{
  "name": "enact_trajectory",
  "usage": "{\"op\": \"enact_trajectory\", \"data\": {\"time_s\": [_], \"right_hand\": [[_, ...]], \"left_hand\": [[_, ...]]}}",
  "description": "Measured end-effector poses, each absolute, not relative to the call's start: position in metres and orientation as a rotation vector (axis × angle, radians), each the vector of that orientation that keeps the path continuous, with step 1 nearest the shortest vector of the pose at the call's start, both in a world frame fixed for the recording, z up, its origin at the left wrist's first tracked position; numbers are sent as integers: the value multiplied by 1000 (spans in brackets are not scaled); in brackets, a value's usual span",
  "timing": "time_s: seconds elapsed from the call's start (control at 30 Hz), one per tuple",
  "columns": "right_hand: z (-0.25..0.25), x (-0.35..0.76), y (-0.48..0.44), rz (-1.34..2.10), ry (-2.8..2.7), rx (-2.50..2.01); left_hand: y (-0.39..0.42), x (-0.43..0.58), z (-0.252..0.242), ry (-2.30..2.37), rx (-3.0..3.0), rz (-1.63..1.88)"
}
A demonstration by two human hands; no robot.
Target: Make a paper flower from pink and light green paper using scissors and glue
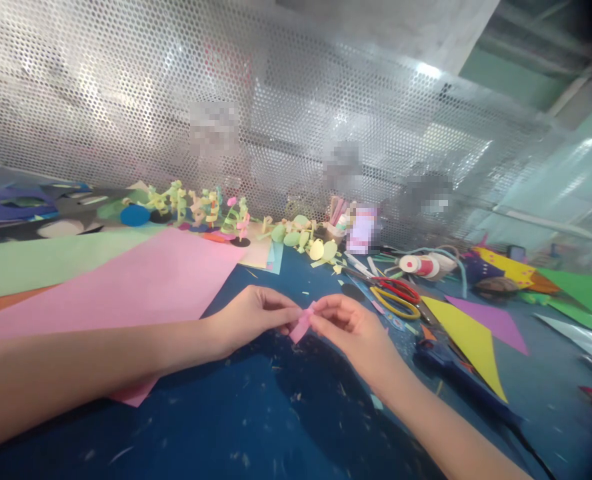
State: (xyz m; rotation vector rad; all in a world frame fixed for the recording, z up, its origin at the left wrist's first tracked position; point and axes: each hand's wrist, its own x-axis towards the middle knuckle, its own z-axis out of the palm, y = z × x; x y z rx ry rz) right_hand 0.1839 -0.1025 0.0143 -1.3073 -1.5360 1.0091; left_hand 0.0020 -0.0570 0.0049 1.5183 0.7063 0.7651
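Observation:
A small pink paper strip (302, 325) is pinched between both my hands just above the dark blue table (256, 413). My left hand (251, 317) grips its left end with closed fingers. The fingers of my right hand (349, 327) are closed on its right end. Beside my left forearm, a large pink paper sheet (146, 283) lies flat. To the right of my right hand lie red and yellow scissors (396, 297).
Small paper flower figures (201, 210) and green paper pieces (301, 240) stand at the back by a perforated metal wall. A green sheet (41, 260) lies at left. Yellow (469, 337) and purple paper triangles, a thread spool (421, 265) and a blue glue gun (451, 367) crowd the right.

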Motion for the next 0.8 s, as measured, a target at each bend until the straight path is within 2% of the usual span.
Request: {"op": "enact_trajectory", "data": {"time_s": [0.8], "right_hand": [[14,184,-103,974,-1571,-1319]], "left_hand": [[-56,1,4,747,1463,752]]}}
